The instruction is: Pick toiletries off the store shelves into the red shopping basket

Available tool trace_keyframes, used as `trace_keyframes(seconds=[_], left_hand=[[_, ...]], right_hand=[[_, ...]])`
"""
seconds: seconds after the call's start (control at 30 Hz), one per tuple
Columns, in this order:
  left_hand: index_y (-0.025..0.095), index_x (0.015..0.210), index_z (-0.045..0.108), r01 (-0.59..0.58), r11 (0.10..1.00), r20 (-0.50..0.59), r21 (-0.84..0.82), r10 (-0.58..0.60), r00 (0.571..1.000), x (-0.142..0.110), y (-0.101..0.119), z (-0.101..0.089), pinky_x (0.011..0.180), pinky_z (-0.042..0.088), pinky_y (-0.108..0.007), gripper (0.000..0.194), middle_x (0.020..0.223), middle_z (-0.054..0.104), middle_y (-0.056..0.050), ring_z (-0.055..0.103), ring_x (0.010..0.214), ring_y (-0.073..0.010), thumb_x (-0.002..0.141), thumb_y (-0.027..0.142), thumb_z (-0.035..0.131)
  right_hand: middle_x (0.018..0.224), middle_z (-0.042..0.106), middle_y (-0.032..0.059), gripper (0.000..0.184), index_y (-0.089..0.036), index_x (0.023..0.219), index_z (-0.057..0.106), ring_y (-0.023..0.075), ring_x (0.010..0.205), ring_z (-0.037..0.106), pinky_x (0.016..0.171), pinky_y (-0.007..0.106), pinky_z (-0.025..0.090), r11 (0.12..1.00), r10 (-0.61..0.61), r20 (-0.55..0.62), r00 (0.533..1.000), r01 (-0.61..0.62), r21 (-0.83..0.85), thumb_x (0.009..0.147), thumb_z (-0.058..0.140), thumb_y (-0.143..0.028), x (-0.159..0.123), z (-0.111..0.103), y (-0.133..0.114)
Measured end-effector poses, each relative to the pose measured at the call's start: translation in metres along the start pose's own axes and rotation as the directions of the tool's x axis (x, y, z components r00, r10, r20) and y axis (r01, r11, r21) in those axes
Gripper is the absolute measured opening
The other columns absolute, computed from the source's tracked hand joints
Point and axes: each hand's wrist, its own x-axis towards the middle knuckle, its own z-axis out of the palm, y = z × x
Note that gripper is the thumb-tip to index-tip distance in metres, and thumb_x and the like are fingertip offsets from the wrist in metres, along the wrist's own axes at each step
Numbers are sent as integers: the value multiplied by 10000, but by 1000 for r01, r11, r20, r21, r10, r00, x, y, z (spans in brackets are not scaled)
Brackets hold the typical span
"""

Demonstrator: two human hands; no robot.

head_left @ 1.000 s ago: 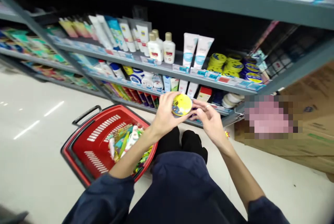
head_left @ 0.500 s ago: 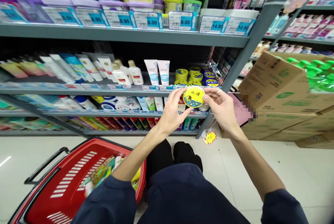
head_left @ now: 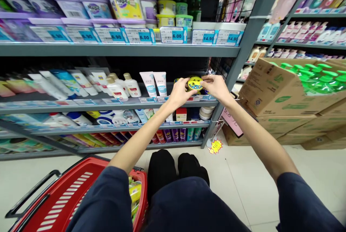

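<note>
A round yellow tin [head_left: 195, 83], with dark lettering and a blue patterned lower edge, sits between my hands at the second shelf. My left hand [head_left: 179, 92] is closed on its left side, thumb below. From the right, the fingers of my right hand [head_left: 217, 85] grip its edge. Behind the hands, the stacked yellow and blue tins are mostly hidden. Two white-and-blue tubes [head_left: 154, 83] stand upright just left of my left hand.
Below are lower shelves with bottles, a red box [head_left: 181, 114] and coloured tubes. A red shopping basket [head_left: 65, 192] holding packaged goods stands at my left. Cardboard boxes [head_left: 281, 91] with green pump bottles and a grey shelf post [head_left: 238, 48] are to the right.
Both hands have moved forward with the yellow tin, from in front of the shelf edge to the stacked tins. The view has shifted to the right.
</note>
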Motion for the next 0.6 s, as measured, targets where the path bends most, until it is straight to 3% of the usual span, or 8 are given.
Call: trace_keyframes(seconds=[0.13,0.4,0.6], left_hand=[[34,1535,588,105,994,95,29,-107,990,19,-5,-2,994,603,-366,725,1273,783,-186,763,1026,-250,901,260,857],[35,1390,733,41,962,195,269,-96,976,18,-17,11,1190,504,-431,575,1346,771,-229,642,1392,-379,914,339,838],[85,1314,778,52,955,239,291,-125,963,18,-21,9,1153,531,-420,480,1299,796,-190,663,1350,-367,924,362,808]], right_hand=[[1054,837,137,272,-52,1171,811,251,1035,804,1037,380,627,988,19,49,999,-11,-155,921,754,-145,21,7,-1],[1090,839,173,324,-36,1196,813,288,1113,790,1089,387,593,918,-55,137,989,104,-382,939,624,-93,20,26,18],[1132,837,169,332,-67,1134,843,318,1194,760,1140,419,564,897,-72,205,976,153,-416,929,582,-60,17,29,23]])
